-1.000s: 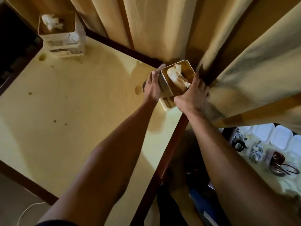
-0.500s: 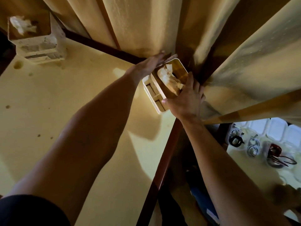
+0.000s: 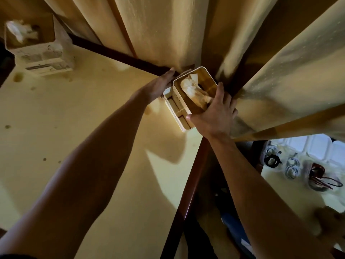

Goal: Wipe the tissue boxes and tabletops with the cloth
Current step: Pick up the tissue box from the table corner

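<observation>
A white tissue box (image 3: 178, 101) with a tissue sticking out of its open top stands at the far right corner of the yellow tabletop (image 3: 78, 128). My right hand (image 3: 214, 114) grips its near right side. My left hand (image 3: 160, 84) lies flat against the box's left wall, fingers stretched toward the far edge. The cloth (image 3: 184, 72) is almost wholly hidden under that palm; only a small grey edge peeks out by the fingertips. A second white tissue box (image 3: 42, 53) stands at the far left of the table.
Beige curtains (image 3: 168, 30) hang right behind the table and touch the held box. Brown spots mark the tabletop. A dark wooden rim (image 3: 188, 191) edges the table on the right. Beyond a gap, another table (image 3: 291, 191) carries coiled cables (image 3: 293, 170) and white lids.
My left hand slid from the near left side of the box toward its far side. The box turned slightly under my right hand. The view moved closer.
</observation>
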{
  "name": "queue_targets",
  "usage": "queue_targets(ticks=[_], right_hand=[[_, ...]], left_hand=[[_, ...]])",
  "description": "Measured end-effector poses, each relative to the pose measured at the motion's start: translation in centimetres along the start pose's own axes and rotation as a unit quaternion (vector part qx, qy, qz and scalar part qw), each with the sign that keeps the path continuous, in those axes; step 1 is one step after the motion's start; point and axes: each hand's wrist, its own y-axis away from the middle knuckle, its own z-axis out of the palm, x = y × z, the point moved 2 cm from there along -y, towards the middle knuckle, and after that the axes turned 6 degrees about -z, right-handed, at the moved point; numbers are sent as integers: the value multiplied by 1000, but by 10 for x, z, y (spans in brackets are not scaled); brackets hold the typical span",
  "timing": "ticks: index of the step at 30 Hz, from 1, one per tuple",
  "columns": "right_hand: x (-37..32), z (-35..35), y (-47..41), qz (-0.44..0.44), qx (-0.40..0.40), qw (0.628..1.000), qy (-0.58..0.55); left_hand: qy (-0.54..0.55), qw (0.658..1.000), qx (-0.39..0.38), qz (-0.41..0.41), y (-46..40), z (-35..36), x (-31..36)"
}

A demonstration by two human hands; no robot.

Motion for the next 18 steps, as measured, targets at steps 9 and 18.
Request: queue_targets(ticks=[9, 18], right_hand=[[-5, -3, 1, 5, 2, 1000, 27], [-3, 0, 0, 10, -4, 999, 34]], left_hand=[[184, 961, 177, 103, 54, 64, -70], [287, 923, 232, 107, 102, 186, -79]])
